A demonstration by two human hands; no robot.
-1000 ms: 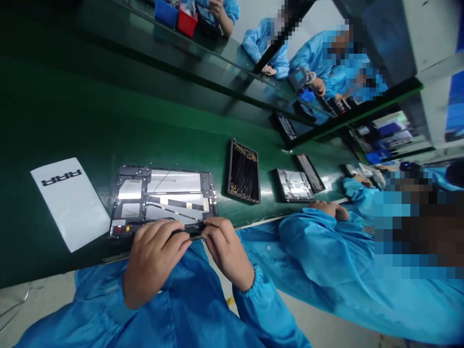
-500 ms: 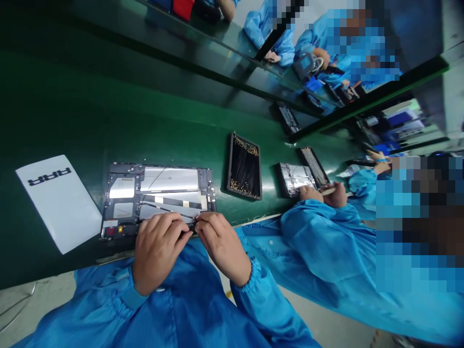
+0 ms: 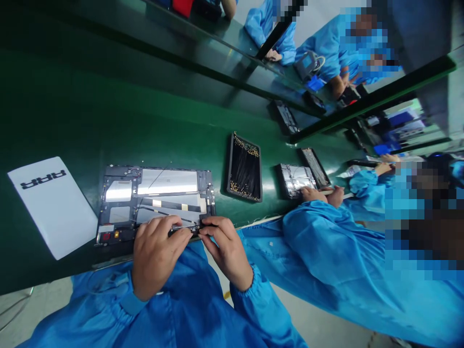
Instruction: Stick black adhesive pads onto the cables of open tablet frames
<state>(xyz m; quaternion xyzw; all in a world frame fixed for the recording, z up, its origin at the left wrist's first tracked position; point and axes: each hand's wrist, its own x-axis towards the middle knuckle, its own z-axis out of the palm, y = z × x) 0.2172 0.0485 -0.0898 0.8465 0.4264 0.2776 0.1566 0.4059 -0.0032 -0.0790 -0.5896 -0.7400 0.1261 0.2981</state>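
Note:
An opened tablet-like device (image 3: 168,182) lies on the green bench, showing silver plates, a dark frame and black strips with pale tape. A thin dark wire (image 3: 159,177) runs loosely across its upper plate. My left hand (image 3: 155,253) rests over the lower edge, thumb and fingers closed near the lower right corner. Opposite it, my right hand (image 3: 227,249) has its thumb and index finger pinched together at that corner. The fingertips of both hands nearly meet, and whatever small part lies between them is hidden or too fine to name.
A black tray (image 3: 229,166) of thin black cables with gold ends stands to the right. A white sheet (image 3: 54,217) with black marks lies left. A co-worker's hands (image 3: 314,194) work on another device (image 3: 296,178) farther right. A dark shelf rail (image 3: 373,104) crosses the upper right.
My right hand has shifted slightly down and right, with its fingers more extended at the corner. The left thumb stays at the edge. The device and sheet appear slightly farther left in view.

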